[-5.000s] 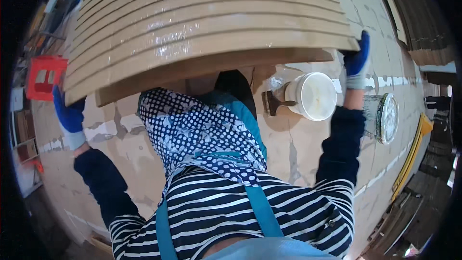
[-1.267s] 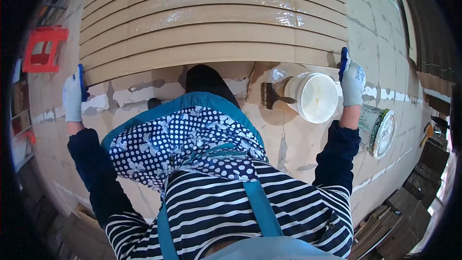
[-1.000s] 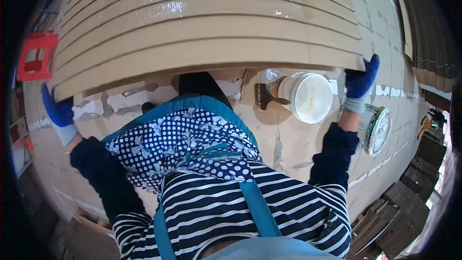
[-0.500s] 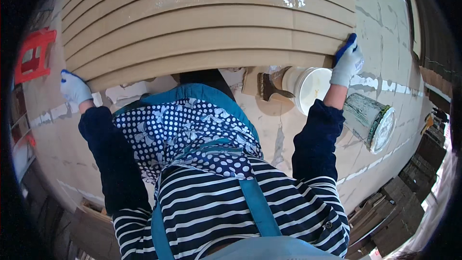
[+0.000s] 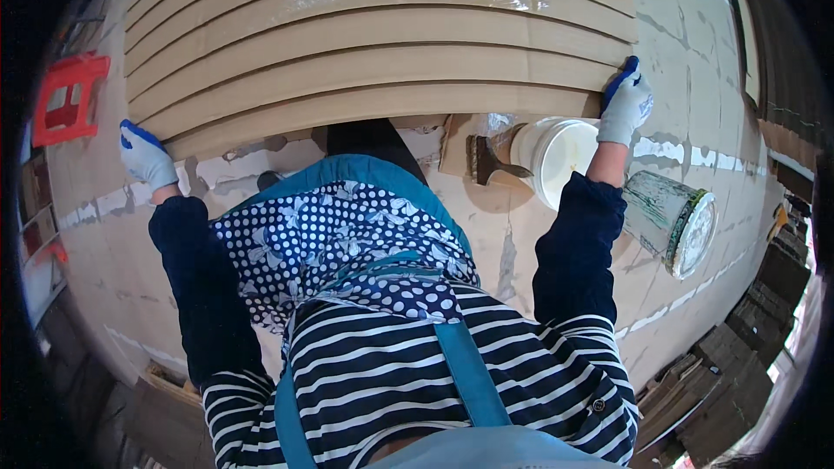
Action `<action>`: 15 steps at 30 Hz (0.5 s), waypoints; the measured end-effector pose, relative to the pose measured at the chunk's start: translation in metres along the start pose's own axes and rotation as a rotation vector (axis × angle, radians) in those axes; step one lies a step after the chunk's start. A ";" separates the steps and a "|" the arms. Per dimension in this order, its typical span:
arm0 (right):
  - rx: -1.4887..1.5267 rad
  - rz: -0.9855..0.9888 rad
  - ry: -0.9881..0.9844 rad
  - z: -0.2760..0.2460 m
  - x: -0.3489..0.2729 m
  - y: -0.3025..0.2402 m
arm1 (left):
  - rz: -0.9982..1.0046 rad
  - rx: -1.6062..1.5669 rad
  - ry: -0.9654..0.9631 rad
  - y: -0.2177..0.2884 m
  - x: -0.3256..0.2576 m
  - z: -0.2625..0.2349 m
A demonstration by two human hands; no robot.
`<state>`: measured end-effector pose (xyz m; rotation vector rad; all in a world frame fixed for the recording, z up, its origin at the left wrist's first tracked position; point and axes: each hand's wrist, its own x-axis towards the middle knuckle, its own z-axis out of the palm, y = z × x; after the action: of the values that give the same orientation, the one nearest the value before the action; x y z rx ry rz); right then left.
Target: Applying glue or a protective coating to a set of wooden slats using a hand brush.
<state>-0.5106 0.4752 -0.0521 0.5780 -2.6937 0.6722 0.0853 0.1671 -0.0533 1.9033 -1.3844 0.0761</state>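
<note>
A fanned stack of overlapping brown cardboard sheets (image 5: 373, 65) spans the upper middle, with dark lines between the stepped edges. Shiny, wet-looking patches mark its upper right part. My left hand (image 5: 148, 156), in a white glove with blue fingertips, grips the stack's near left corner. At the near right corner my right hand (image 5: 625, 108), gloved alike, has its fingers closed on the edge. The fingers under the sheets are hidden. Just left of my right forearm stands a white bucket (image 5: 569, 161), and a wide brush (image 5: 491, 161) lies beside it.
Right of my right forearm, a smeared pail (image 5: 669, 217) appears tipped toward the lower right. A red plastic stool (image 5: 69, 100) stands at the far left. Stacks of dark cardboard (image 5: 712, 391) line the right side. The pale floor (image 5: 695, 113) carries white strips and grey patches.
My left hand has shifted a little to the right with the stack's left edge. The near edge has moved slightly away from me. Both hands keep their hold.
</note>
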 end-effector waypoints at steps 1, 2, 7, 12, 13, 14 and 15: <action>0.000 -0.003 -0.005 0.001 -0.001 -0.001 | 0.028 0.046 -0.021 -0.005 0.004 0.000; 0.018 0.012 0.009 0.002 -0.004 -0.002 | 0.055 0.092 -0.042 -0.009 0.007 -0.001; 0.136 -0.036 0.069 0.009 -0.012 -0.002 | -0.005 0.110 -0.024 -0.018 0.018 0.004; 0.281 -0.073 -0.083 0.017 0.010 0.038 | 0.386 0.506 -0.389 0.014 0.017 -0.028; 0.436 0.045 -0.264 0.013 0.017 0.045 | 0.371 0.484 -0.348 0.012 0.025 -0.033; 0.030 -0.067 -0.214 -0.004 0.024 0.043 | 0.359 0.447 -0.314 0.010 0.037 -0.029; -0.371 -0.180 -0.148 -0.011 0.033 0.037 | 0.320 0.290 -0.253 0.003 0.044 -0.025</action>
<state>-0.5540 0.5007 -0.0448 0.7801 -2.7556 0.0792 0.1100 0.1476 -0.0143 1.9540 -1.9322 0.2085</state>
